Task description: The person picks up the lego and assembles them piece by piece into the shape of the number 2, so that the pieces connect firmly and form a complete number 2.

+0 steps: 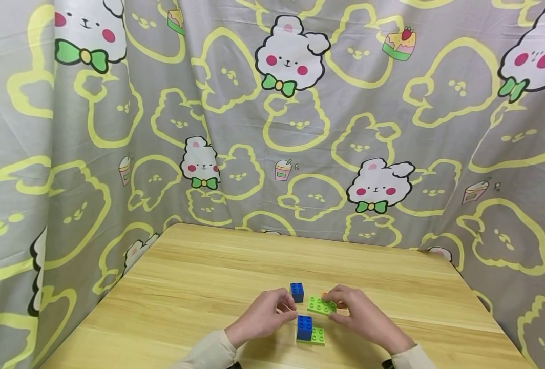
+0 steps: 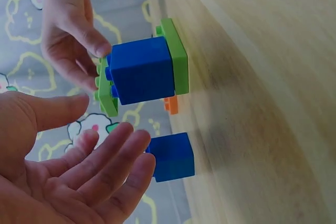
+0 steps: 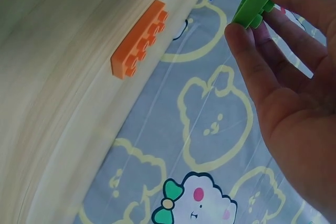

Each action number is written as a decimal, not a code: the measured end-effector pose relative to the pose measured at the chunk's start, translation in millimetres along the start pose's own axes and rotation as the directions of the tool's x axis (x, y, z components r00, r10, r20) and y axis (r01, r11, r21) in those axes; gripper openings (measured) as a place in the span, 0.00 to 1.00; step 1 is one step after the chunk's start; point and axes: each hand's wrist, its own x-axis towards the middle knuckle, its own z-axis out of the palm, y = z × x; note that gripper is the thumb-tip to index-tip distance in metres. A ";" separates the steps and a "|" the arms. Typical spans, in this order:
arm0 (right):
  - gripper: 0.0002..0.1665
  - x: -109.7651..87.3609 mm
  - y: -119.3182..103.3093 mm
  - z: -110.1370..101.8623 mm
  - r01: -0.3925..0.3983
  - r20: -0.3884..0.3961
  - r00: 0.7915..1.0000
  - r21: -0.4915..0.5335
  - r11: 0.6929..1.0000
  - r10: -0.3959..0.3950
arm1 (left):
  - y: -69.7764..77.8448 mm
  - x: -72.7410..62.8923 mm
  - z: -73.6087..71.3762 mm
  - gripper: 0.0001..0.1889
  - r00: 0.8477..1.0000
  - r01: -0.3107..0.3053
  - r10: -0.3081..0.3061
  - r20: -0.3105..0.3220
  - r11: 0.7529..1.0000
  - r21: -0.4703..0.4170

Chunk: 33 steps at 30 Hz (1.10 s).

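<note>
My right hand [image 1: 357, 313] pinches a light green studded plate brick [image 1: 317, 306] between thumb and fingers, lifted above the table as the right wrist view shows. My left hand [image 1: 264, 313] holds nothing, its fingers loosely bent beside the blocks. Just in front of its fingertips, a blue brick [image 1: 305, 328] stands on the left part of another green plate [image 1: 318, 336], whose right studs are bare. Farther back on the table is a separate blue block [image 1: 296, 292]. An orange brick [image 3: 137, 40] lies on the table, mostly hidden behind my right hand in the head view.
The blocks are on a light wooden table [image 1: 198, 271], toward its near side. A grey curtain [image 1: 235, 123] with rabbit and bear prints hangs along the table's back and both sides.
</note>
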 end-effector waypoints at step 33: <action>0.17 1.7 -17.2 8.8 0.050 0.081 0.995 0.044 0.998 -0.053 | 1.4 -1.6 4.6 0.16 0.999 0.018 -0.021 0.046 0.998 0.062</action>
